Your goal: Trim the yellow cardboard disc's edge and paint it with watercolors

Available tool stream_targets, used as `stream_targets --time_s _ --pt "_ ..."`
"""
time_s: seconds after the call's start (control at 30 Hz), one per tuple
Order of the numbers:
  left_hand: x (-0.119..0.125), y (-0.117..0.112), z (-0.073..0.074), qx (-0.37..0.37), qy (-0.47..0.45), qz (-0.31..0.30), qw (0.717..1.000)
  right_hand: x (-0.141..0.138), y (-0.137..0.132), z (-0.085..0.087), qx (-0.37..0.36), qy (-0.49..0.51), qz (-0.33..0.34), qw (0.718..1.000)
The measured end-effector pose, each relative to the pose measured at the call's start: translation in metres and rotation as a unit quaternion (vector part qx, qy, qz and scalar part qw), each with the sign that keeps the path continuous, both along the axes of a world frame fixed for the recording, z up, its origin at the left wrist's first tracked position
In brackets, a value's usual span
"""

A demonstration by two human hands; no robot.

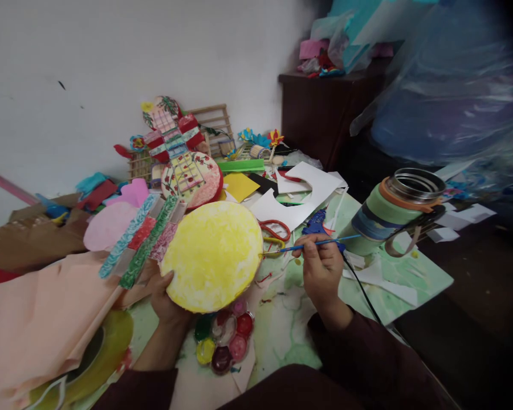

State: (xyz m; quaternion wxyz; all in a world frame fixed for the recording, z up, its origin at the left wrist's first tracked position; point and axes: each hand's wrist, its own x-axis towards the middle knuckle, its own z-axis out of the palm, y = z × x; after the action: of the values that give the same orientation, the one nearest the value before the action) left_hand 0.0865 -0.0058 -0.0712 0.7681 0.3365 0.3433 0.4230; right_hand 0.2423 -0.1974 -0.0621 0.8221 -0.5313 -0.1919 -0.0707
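Observation:
My left hand [166, 296] grips the lower left edge of a round disc [214, 256] painted streaky yellow, its thumb on the front. Painted strips in blue, red, green and pink [147, 242] extend from the disc's upper left. In my right hand [322, 273], a thin blue paintbrush [314, 245] is pinched between thumb and fingers. The brush tip meets or nearly meets the disc's right edge. Below the disc lies a flower-shaped paint palette [224, 339] with yellow, green, red, pink and dark wells. Red-handled scissors [277, 229] sit just beyond the disc, partly hidden.
An open green flask [389, 208] stands on the right of the paint-stained table [290, 336]. White paper scraps [303, 196] lie behind my right hand. A finished-looking painted guitar-like craft [188, 171] leans near the wall. Peach paper [47, 313] and a tape roll [111, 347] lie left.

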Motion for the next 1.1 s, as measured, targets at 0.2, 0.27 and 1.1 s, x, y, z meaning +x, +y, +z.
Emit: stream_targets --time_s 0.2,0.27,1.1 --pt "0.0 0.0 0.002 0.014 -0.001 0.01 1.0 0.003 -0.001 0.0 0.016 0.004 0.011 1.0" --pt "0.001 0.0 0.003 0.021 -0.012 0.015 1.0 0.003 -0.001 0.001 0.008 0.008 0.009 1.0" --pt "-0.002 0.001 -0.001 -0.004 -0.043 -0.002 0.999 0.011 -0.003 -0.005 -0.008 -0.029 -0.082 0.996"
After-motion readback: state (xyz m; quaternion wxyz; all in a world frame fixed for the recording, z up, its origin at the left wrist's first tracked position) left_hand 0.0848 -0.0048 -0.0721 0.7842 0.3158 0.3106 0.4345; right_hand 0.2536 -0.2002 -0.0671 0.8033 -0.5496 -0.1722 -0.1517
